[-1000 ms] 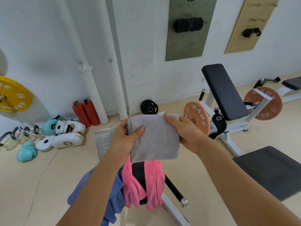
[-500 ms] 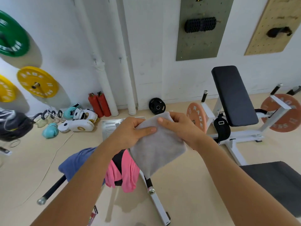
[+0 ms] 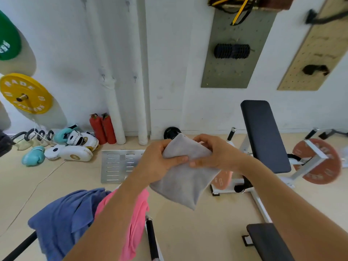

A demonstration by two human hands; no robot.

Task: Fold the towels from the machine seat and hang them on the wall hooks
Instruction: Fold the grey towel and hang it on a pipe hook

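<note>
We hold a small folded grey cloth towel (image 3: 183, 174) in the air at chest height, our left hand (image 3: 160, 162) and right hand (image 3: 216, 155) each in a tight grip on its upper edge, seemingly to keep the fold together. Below us a blue towel (image 3: 62, 219) and a pink towel (image 3: 139, 213) drape over the machine seat, unfolded. Small metal wall hooks (image 3: 135, 78) wait ahead.

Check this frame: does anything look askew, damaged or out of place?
Nothing damaged. The blue towel and pink towel hang bunched and unfolded, and boxing gloves lie jumbled on the floor by the wall.
</note>
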